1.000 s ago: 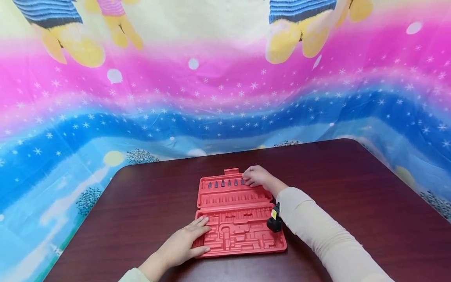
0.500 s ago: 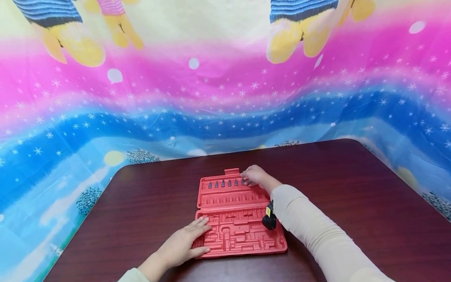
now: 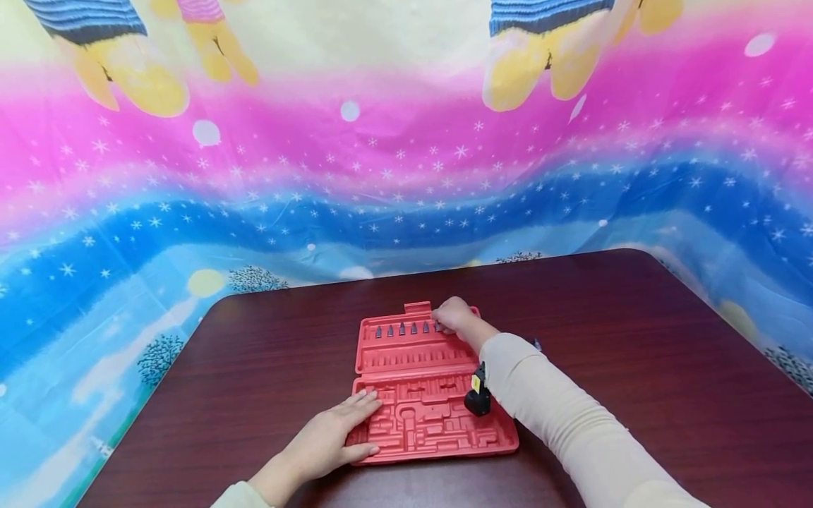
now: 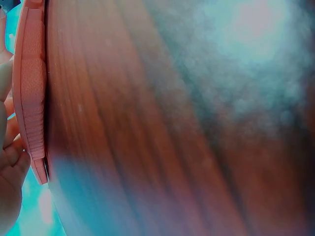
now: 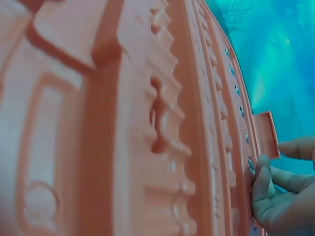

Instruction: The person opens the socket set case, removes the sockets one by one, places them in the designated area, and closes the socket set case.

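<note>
Dark table (image 3: 267, 353), red case (image 3: 438, 410); left fingers (image 3: 357, 403) spread on it, right fingers (image 5: 298, 148) at bits (image 3: 402, 329), grip unclear.

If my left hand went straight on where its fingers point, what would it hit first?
Your left hand would likely meet the raised ridges inside the red case first, though their height is hard to judge.

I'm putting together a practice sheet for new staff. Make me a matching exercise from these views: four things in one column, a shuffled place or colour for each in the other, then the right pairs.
1. Left hand
2. Right hand
3. Dark bits
4. Table

A. lined up in the far half of the red case
B. glossy reddish-brown
C. at the right end of the row
D. on the near half's left edge

Pairs: 1-D; 2-C; 3-A; 4-B
</note>
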`<state>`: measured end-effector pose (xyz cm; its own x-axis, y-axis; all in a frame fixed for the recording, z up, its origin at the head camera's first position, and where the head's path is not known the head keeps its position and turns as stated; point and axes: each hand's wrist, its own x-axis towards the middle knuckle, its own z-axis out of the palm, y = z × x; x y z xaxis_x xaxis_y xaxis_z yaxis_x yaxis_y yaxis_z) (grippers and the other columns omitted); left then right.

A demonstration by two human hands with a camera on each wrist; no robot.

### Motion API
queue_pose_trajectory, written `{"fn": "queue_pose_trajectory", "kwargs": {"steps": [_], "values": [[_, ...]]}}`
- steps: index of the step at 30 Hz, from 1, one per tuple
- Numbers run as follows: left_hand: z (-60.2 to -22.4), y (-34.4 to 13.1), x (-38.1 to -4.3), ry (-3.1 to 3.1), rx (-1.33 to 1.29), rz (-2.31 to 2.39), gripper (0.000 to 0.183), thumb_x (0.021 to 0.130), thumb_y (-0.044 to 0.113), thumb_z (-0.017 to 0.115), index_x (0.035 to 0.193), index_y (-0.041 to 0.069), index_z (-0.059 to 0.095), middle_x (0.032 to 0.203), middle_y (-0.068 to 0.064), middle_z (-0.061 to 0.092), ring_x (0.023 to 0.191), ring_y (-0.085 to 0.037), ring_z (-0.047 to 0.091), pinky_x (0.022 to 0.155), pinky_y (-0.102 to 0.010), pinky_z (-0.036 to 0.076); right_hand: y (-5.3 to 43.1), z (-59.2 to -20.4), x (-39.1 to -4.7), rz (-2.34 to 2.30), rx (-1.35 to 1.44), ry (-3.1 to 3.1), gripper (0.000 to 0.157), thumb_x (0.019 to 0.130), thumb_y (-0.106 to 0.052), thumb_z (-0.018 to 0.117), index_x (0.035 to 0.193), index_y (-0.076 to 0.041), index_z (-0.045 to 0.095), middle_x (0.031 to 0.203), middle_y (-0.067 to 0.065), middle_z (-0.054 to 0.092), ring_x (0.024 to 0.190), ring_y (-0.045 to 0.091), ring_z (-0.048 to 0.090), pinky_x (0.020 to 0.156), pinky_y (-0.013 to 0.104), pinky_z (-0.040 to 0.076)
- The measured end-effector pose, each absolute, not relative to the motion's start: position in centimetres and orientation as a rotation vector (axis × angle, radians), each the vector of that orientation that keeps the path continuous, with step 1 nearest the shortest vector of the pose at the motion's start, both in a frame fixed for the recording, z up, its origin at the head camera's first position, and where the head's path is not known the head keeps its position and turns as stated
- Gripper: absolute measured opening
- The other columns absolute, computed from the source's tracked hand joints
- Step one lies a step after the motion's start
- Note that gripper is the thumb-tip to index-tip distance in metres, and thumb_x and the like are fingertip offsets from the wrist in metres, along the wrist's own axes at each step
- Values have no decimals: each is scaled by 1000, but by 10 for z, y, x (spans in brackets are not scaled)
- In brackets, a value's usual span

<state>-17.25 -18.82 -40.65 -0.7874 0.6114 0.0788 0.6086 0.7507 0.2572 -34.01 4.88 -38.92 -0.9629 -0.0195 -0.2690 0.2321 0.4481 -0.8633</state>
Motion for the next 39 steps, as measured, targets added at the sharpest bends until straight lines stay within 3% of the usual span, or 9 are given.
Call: {"fn": "queue_pose_trajectory", "kwargs": {"steps": [13, 26, 39], "values": [[-406, -190, -172, 2968, 1021, 378, 62, 79, 52, 51, 126, 13, 46, 131, -7, 40, 117, -21, 39, 88, -37, 37, 40, -386, -345, -1648, 329, 2370, 11, 80, 0, 51, 82, 7, 60, 58, 9, 49, 48, 16, 45, 46, 23, 39], [-408, -188, -170, 2945, 1013, 377, 62, 79, 54, 49, 126, 13, 46, 131, -9, 40, 117, -21, 39, 87, -38, 38, 40, -389, -348, -1620, 441, 2379, 7, 76, 3, 52, 72, 4, 57, 52, 6, 43, 44, 15, 43, 43, 23, 37], [-404, -187, -171, 2939, 998, 379, 63, 79, 54, 48, 126, 13, 46, 131, -9, 39, 117, -21, 38, 88, -38, 38, 40, -387, -350, -1617, 425, 2371, 8, 78, 1, 53, 83, 6, 57, 61, 9, 47, 49, 16, 48, 46, 23, 41]]}}
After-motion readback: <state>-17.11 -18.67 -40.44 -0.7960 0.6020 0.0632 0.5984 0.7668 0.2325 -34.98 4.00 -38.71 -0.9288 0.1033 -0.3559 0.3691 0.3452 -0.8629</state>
